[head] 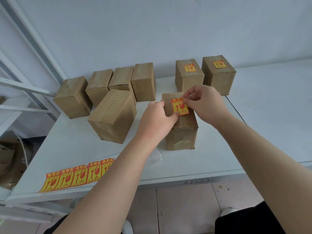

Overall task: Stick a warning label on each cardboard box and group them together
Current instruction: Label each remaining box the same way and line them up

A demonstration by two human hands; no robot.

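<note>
A cardboard box [183,132] stands in front of me on the white table [211,159]. A red and yellow warning label [179,106] lies on its top. My left hand [157,117] rests on the box top, its thumb pressing the label's lower left corner. My right hand [205,103] pinches the label's upper right corner. Two labelled boxes [189,76] [218,74] stand together at the back right. Several unlabelled boxes [112,115] [143,81] stand at the left and back.
A strip of several warning labels [76,175] lies near the table's front left edge. A clear plastic sheet [156,157] lies under my left forearm. White shelf rails [25,92] stand to the left, with cardboard scraps [8,159] below them.
</note>
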